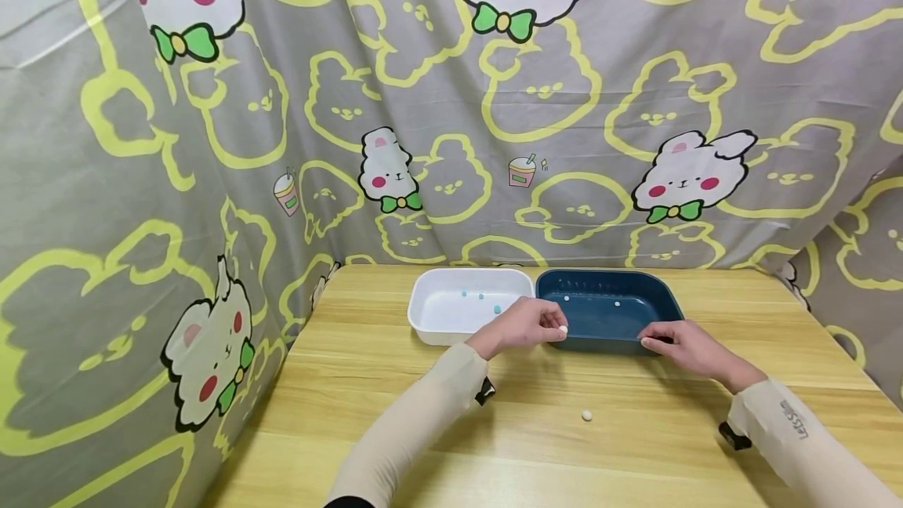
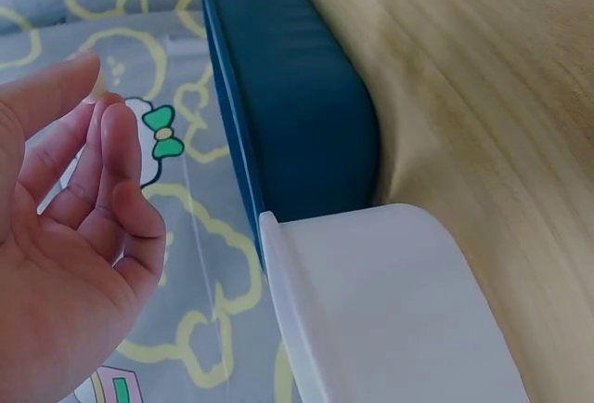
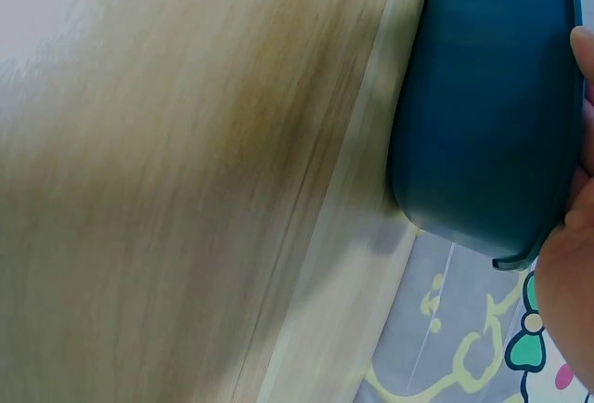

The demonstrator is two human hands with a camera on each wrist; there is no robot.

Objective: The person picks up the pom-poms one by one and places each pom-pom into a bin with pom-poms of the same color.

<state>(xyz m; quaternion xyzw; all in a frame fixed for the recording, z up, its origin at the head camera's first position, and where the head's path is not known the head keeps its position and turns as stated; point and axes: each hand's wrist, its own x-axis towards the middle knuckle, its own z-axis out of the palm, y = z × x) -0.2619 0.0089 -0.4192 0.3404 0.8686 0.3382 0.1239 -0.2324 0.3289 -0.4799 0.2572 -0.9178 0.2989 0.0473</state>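
Note:
My left hand pinches a small white ball between thumb and fingertips, over the near left part of a dark blue plastic tub. In the left wrist view the ball is mostly hidden by the fingertips. My right hand grips the blue tub's rim at its near right corner. Two small white balls, one on the left and one on the right, lie inside that tub. Another white ball rests on the wooden table, between my forearms.
A white tub stands against the blue tub's left side, with light blue balls in it. Both sit near the far edge of the wooden table. A grey patterned curtain hangs behind and to the left.

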